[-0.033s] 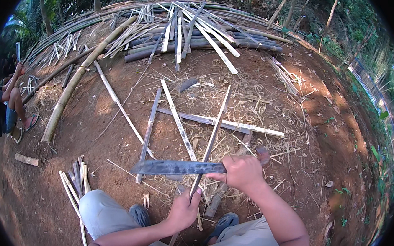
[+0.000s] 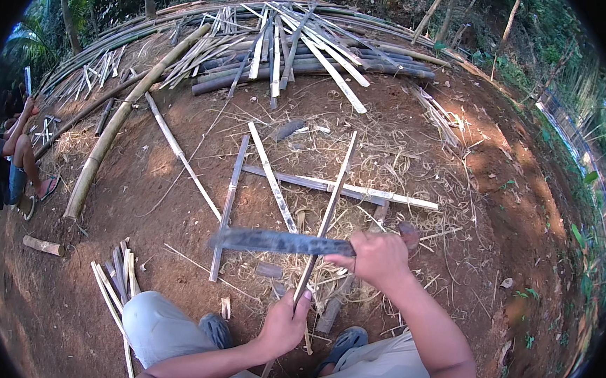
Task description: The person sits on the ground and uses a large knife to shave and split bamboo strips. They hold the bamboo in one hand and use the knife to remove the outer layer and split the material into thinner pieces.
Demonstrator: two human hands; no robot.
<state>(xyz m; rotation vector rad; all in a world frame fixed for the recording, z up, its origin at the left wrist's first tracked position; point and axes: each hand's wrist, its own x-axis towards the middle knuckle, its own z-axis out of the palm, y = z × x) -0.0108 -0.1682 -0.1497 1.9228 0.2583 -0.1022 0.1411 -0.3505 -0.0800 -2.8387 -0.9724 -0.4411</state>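
Gripping: our right hand point(image 2: 381, 259) is clutching a machete point(image 2: 282, 242) | our left hand point(image 2: 285, 326) is holding a bamboo strip point(image 2: 329, 212) pointing to 12 o'clock | blade is crossing strip

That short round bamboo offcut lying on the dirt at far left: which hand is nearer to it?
Left. The left hand, gripping the thin bamboo strip, is closer to the short bamboo offcut; the right hand, holding the long dark blade, is farther right.

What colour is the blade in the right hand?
Dark grey, dull metal blade, held by the right hand; head view.
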